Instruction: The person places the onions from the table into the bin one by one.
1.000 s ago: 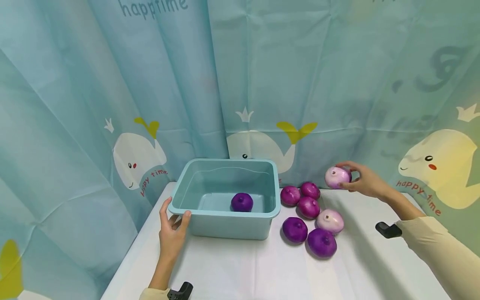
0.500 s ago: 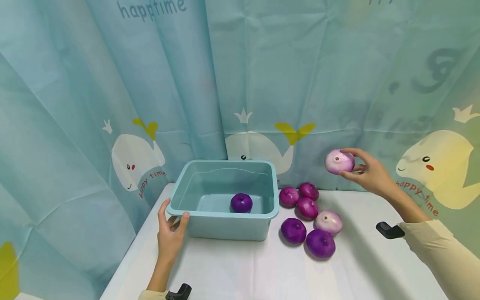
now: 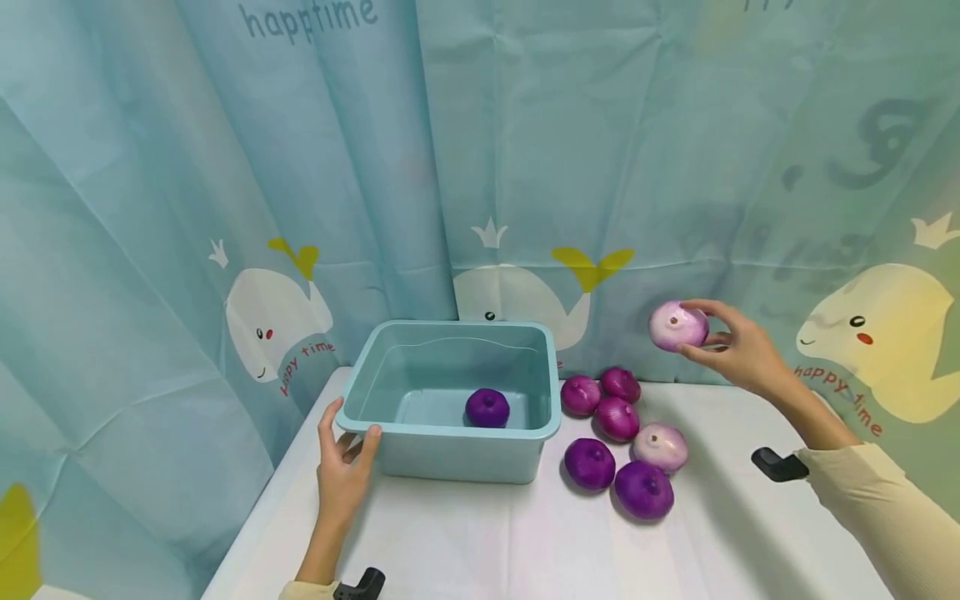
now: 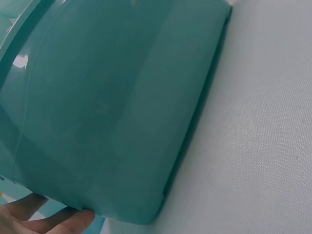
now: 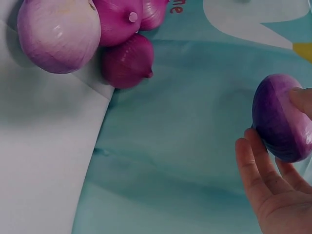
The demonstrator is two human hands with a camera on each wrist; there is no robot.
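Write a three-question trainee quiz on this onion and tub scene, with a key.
1. True or false: the right hand grips a pale onion clear of the table.
2. How many onions lie loose on the table? A) three B) five C) seven
3. Fill in: the left hand touches a corner of the ____.

Key: 1 true. 2 B, five beside the tub; one dark purple onion lies inside it. 3 tub.
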